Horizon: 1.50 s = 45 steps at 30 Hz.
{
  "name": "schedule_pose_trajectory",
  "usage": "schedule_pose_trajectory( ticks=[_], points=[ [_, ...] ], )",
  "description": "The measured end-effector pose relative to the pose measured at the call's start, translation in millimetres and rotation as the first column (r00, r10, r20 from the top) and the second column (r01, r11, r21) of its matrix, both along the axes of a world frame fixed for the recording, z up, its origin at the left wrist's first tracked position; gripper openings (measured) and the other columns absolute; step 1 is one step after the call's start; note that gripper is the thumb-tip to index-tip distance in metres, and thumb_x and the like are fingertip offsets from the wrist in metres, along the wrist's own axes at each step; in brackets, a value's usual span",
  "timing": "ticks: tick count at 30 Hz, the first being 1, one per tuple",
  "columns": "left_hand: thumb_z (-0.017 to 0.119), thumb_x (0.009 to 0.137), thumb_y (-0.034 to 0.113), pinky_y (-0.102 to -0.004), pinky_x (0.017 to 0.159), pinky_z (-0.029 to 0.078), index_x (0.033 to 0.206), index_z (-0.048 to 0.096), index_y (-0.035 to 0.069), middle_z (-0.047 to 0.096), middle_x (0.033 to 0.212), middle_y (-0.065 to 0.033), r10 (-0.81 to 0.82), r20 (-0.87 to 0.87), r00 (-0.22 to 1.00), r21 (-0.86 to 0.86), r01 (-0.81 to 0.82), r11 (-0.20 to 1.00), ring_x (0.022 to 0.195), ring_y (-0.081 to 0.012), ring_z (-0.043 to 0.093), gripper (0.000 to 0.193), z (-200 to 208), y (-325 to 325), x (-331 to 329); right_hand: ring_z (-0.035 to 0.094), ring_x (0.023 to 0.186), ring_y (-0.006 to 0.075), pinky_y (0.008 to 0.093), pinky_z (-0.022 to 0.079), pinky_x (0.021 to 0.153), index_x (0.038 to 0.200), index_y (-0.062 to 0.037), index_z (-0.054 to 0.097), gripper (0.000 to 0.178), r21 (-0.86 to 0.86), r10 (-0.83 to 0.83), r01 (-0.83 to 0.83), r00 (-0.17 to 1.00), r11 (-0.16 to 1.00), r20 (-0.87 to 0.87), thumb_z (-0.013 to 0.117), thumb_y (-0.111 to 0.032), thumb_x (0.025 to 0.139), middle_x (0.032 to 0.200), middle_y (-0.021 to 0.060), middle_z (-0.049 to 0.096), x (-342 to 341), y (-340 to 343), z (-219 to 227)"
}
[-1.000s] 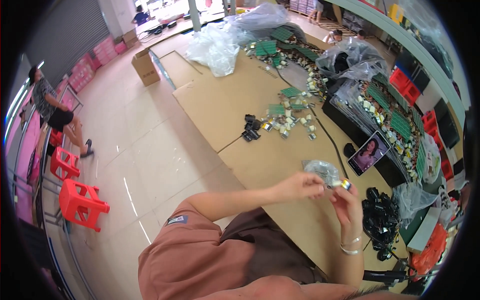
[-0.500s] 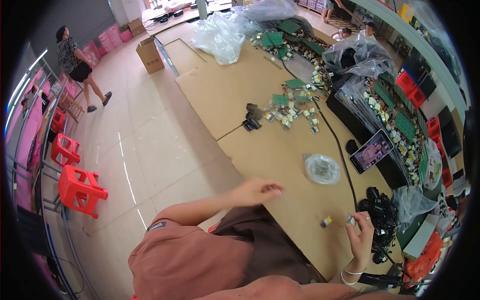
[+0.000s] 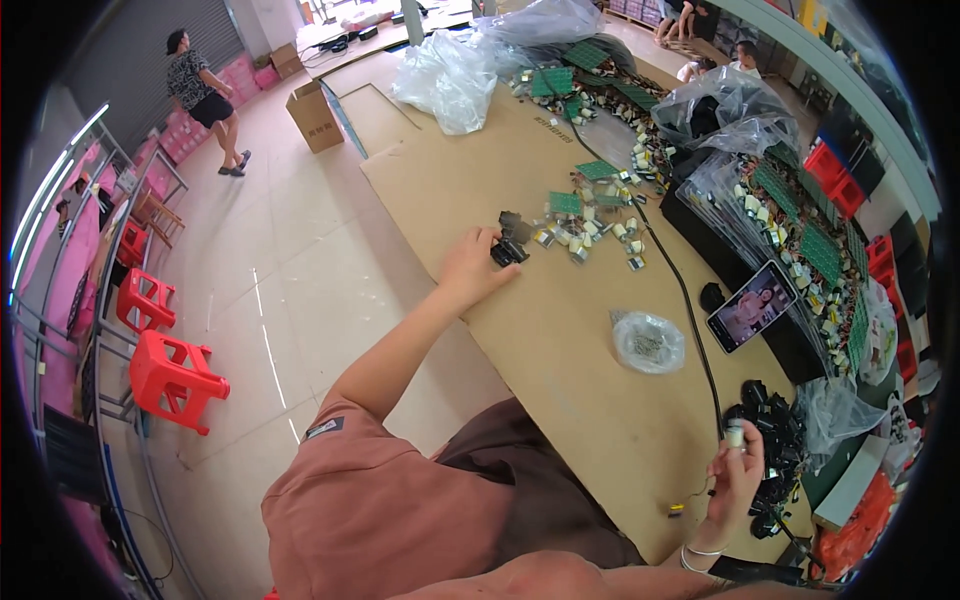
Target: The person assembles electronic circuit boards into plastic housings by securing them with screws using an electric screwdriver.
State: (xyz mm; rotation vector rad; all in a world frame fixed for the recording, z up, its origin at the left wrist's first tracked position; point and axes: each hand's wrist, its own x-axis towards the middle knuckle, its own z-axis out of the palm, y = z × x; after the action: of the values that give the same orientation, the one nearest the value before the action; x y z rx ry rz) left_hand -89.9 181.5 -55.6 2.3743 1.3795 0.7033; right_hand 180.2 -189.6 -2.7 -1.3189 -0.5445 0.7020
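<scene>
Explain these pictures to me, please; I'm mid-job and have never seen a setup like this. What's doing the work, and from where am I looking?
There is no machine here: a person works with two bare hands. You look down through a fisheye camera worn on the head, so straight edges bend near the rim.

The left hand is at a cluster of black parts; whether it grips one is unclear. The right hand holds a small white part between its fingers.

On the brown work surface lie a clear bag with small bits inside, green boards among loose white pieces, and a black cable. A phone with a lit screen and a heap of black pieces are toward the right.
</scene>
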Motion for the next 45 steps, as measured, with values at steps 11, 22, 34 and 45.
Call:
schedule_pose_trajectory(
  ticks=[11,22,34,45],
  points=[
    [0.067,0.079,0.016,-0.0418,0.089,0.043,0.106,0.055,0.006,0.053,0.108,-0.0147,-0.564,0.086,0.822,0.244,0.531,0.811,0.105,-0.0324,0.051,0.031,23,-44,130,0.056,0.063,0.0119,0.0218,0.044,0.058,0.108,-0.0007,0.052,0.023,-0.072,0.100,-0.114,0.979,0.991,-0.176,0.057,-0.009,0.088,0.086,0.0098,0.063,-14,27,-12],
    [0.070,0.072,0.019,-0.0389,0.101,0.039,0.125,0.052,0.006,0.052,0.127,-0.0174,-0.899,-0.022,0.437,-0.076,0.896,0.437,0.119,-0.0337,0.048,0.057,-26,-13,317,0.054,0.066,0.0066,0.0203,0.046,0.059,0.107,-0.0004,0.057,0.021,-0.042,-0.079,0.074,0.988,0.996,-0.129,0.061,-0.003,0.086,0.083,0.0008,0.058,-4,29,-32],
    [0.063,0.072,0.001,-0.0391,0.104,0.036,0.135,0.039,0.006,0.045,0.131,-0.0166,-0.970,0.158,0.186,-0.420,0.902,0.105,0.124,-0.0329,0.042,0.068,37,-152,127,0.052,0.064,0.0037,0.0171,0.043,0.056,0.105,0.0021,0.060,0.022,-0.104,-0.120,0.125,0.991,0.987,0.058,0.061,0.001,0.083,0.084,0.0003,0.060,-13,28,-32],
    [0.061,0.089,0.018,-0.0265,0.068,0.047,0.101,0.063,0.004,0.064,0.086,-0.0068,-0.636,0.409,0.655,-0.470,0.748,0.468,0.077,-0.0137,0.059,0.018,37,-176,119,0.053,0.057,0.0072,0.0207,0.045,0.054,0.103,-0.0038,0.061,0.031,-0.154,0.017,0.096,0.797,0.983,0.603,0.066,-0.001,0.073,0.083,0.0028,0.062,-39,36,-34]
  ],
)
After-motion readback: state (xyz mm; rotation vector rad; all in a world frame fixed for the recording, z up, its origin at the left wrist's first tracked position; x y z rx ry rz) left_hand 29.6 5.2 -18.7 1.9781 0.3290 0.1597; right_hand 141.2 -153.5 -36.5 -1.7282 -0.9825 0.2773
